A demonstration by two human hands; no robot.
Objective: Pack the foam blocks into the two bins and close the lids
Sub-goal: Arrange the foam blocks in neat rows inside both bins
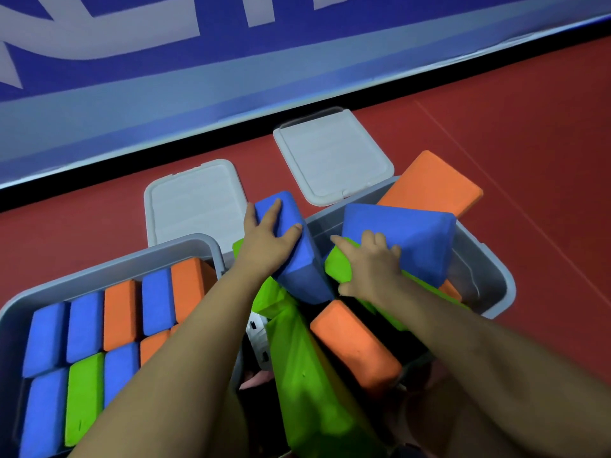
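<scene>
Both bare forearms stretched far, converging toward centre — left hand [267, 241] curled over a block's top, fingers [272, 206] spread; right hand [372, 262] clamped knuckles-up, fingers bent.

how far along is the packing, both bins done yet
Done: the left bin holds neat rows of blocks. In hand: left hand grips a blue block, right hand holds a green block over the jumbled right bin. Left: arranging those, closing both lids.
</scene>
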